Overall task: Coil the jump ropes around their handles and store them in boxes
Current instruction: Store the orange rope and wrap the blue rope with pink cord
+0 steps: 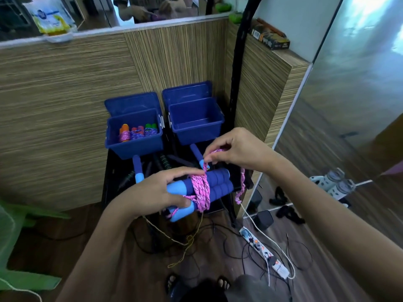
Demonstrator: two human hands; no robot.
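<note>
Left hand (pixel 165 188) gripping paired blue handles (pixel 218 182), pink rope (pixel 201 190) coiled round middle; right hand (pixel 233 151) pinching rope end above. Behind: left box (pixel 134 147) holding coiled ropes, right box (pixel 196 134) open. Power strip (pixel 263 251), cables on floor below

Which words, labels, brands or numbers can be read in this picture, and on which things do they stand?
No text can be read.
Carton on the wooden ledge: it has print, too blurred to read.
White bag at the top left: it has a blue mark, too blurred to read.
Power strip on the floor: any marks are too small to read.
Blue boxes, handles and rope: no text shows.
</note>
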